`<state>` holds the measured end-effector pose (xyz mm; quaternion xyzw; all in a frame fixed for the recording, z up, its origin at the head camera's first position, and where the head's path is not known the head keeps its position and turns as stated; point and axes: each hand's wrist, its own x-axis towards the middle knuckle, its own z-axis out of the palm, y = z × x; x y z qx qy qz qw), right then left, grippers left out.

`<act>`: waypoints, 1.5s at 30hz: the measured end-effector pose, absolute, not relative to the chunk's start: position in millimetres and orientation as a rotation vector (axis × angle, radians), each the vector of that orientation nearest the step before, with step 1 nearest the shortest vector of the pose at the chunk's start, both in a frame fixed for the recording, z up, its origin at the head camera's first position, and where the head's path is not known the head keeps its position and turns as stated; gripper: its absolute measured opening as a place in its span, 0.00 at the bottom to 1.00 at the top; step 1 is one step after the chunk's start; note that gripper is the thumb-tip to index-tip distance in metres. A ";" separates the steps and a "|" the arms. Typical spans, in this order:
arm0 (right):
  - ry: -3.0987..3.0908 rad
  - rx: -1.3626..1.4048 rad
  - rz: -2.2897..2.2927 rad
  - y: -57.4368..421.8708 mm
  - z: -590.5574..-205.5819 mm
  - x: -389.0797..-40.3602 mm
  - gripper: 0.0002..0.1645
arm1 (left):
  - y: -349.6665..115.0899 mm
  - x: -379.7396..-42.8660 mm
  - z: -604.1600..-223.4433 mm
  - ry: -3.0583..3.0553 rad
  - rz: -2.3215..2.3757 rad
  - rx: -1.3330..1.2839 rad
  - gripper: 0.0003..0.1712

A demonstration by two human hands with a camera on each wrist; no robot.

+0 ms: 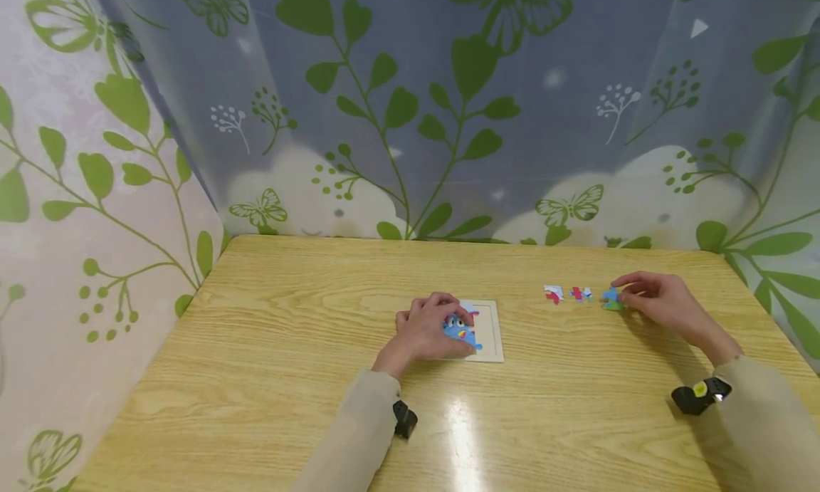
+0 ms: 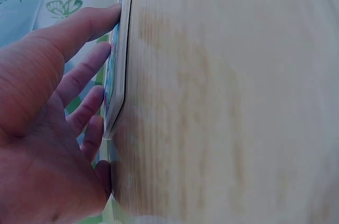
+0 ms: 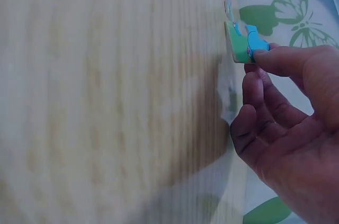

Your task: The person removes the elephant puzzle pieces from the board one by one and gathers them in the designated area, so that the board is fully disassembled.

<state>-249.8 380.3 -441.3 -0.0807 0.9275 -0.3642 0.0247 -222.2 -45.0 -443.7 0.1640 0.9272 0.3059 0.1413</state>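
Note:
A small jigsaw puzzle in a pale wooden tray (image 1: 490, 332) lies flat on the table, and its right part shows bare wood. My left hand (image 1: 428, 328) rests over the left side of it. Its thumb and fingertips touch the blue printed pieces (image 1: 460, 328), as the left wrist view (image 2: 47, 97) also shows at the tray's edge; the hand covers part of the picture. Off to the right, my right hand (image 1: 666, 307) pinches a blue and green puzzle piece (image 3: 241, 44) between thumb and fingers. In the right wrist view that piece is tilted up from the tabletop.
Two loose puzzle pieces, one white and red (image 1: 554, 293) and one red, white and blue (image 1: 579, 293), lie in a row left of the right hand. A leaf-patterned curtain (image 1: 410, 157) stands behind the wooden table (image 1: 288, 378).

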 end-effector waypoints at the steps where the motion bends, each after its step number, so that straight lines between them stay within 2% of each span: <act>1: 2.868 -0.243 -1.125 380.3 -441.5 -251.6 0.19 | -45.3 -222.3 -443.8 2.677 0.881 0.473 0.17; 15: 2.865 -0.224 -1.032 380.9 -443.6 -267.3 0.20 | -45.7 -223.5 -444.5 2.684 0.861 0.477 0.18; 36: 2.892 -0.168 -0.961 379.8 -446.0 -267.6 0.22 | -46.2 -222.1 -443.5 2.689 0.858 0.481 0.18; 45: 2.920 -0.224 -0.998 371.3 -441.7 -260.1 0.20 | -54.5 -221.3 -445.7 2.661 0.867 0.631 0.20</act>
